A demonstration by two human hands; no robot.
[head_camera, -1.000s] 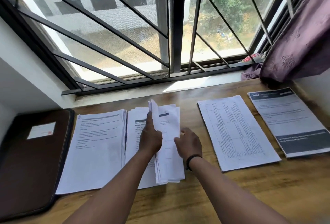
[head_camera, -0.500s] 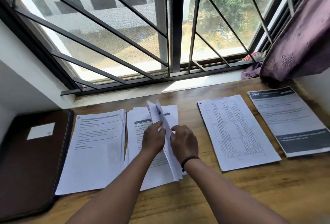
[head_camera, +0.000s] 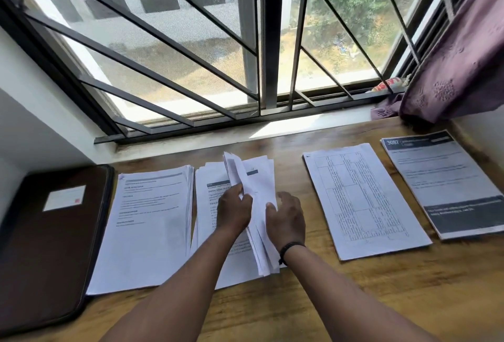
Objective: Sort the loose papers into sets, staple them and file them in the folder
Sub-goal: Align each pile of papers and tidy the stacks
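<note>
Left hand [head_camera: 234, 209] and right hand [head_camera: 286, 219] apparently both grip lifted sheets [head_camera: 259, 199].

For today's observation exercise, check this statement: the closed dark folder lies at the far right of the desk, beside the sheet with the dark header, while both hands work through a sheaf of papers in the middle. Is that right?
Not quite. The head view shows the closed dark folder at the far left of the desk, beside the leftmost paper stack. The sheet with the dark header lies far right. The left hand and right hand do work the sheaf in the middle.
</note>
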